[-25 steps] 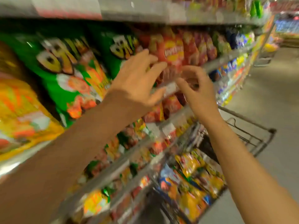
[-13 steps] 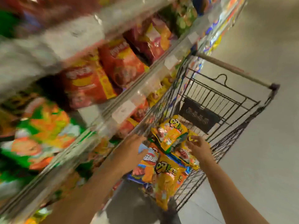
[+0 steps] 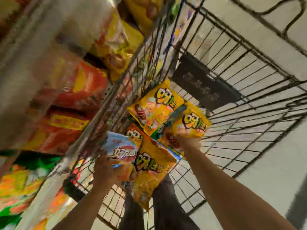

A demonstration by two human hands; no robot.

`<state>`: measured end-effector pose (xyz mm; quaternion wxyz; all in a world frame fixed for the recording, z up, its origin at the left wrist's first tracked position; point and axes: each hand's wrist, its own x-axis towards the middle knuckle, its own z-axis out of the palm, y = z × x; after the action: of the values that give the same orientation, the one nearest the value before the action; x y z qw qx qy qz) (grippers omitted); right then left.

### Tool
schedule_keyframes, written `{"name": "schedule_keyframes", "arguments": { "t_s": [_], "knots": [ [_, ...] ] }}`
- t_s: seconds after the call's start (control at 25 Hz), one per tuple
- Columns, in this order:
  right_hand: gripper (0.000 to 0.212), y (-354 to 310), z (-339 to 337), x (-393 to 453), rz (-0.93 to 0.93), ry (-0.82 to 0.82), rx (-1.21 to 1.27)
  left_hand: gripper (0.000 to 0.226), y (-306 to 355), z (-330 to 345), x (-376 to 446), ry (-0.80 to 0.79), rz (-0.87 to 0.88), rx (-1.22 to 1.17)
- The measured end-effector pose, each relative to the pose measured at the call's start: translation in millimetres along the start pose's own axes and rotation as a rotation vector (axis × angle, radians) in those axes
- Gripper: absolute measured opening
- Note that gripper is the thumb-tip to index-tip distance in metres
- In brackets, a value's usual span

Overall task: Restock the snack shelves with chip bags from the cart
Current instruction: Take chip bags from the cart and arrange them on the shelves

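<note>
you are mid-restock, reaching down into the wire cart [image 3: 240, 90] for the next load. your right hand [image 3: 189, 140] has its fingers clenched on the lower edge of a yellow chip bag [image 3: 191, 125] at the cart's middle, and your left hand [image 3: 106, 168] grips a blue chip bag [image 3: 123, 146] against the cart's near wall. several more yellow bags [image 3: 154, 107] lie in the cart, touching the ones you hold, so i judge a good share of the work is left. the snack shelves [image 3: 66, 100] to your left already carry red, orange and yellow bags, though motion blur smears them and you cannot tell where gaps remain. your fingertips are hidden behind the bags, the cart's far end is cut off, and the dark tag [image 3: 204, 83] on its wall is unreadable.
</note>
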<state>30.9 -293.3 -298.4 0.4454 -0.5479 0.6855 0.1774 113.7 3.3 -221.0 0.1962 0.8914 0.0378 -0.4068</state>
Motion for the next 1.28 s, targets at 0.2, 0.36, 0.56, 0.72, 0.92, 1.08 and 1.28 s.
{"name": "schedule_keyframes", "arguments": {
  "t_s": [0.2, 0.36, 0.56, 0.72, 0.92, 1.08, 1.28],
  "knots": [
    [0.113, 7.3, 8.1, 15.9, 0.118, 0.039, 0.070, 0.115, -17.6, -5.8, 22.9, -0.069, -0.121, -0.010],
    [0.094, -4.2, 1.1, 20.5, 0.165, -0.010, 0.188, 0.098, -20.0, -11.9, 15.7, -0.094, -0.041, -0.007],
    [0.051, -11.6, -24.6, -3.2, 0.208, -0.080, 0.467, 0.045, -1.0, -13.0, -39.2, 0.054, 0.131, 0.074],
    [0.064, -22.3, -49.7, -49.9, 0.132, -0.416, 0.645, 0.038, 18.6, -30.3, -75.3, 0.175, 0.233, 0.073],
    [0.045, -22.8, -87.8, -137.1, -0.287, -0.635, 0.683, 0.029, 34.7, -65.9, -122.8, 0.239, 0.283, -0.193],
    [0.055, -0.6, -126.3, -217.7, -0.711, -0.523, 0.479, 0.029, 23.2, -88.1, -181.6, 0.375, 0.423, -0.315],
    [0.064, 65.1, -175.1, -341.8, -1.242, -0.393, 0.247, 0.020, -33.2, -106.7, -315.1, 0.588, 0.606, -0.419]
  ]
}}
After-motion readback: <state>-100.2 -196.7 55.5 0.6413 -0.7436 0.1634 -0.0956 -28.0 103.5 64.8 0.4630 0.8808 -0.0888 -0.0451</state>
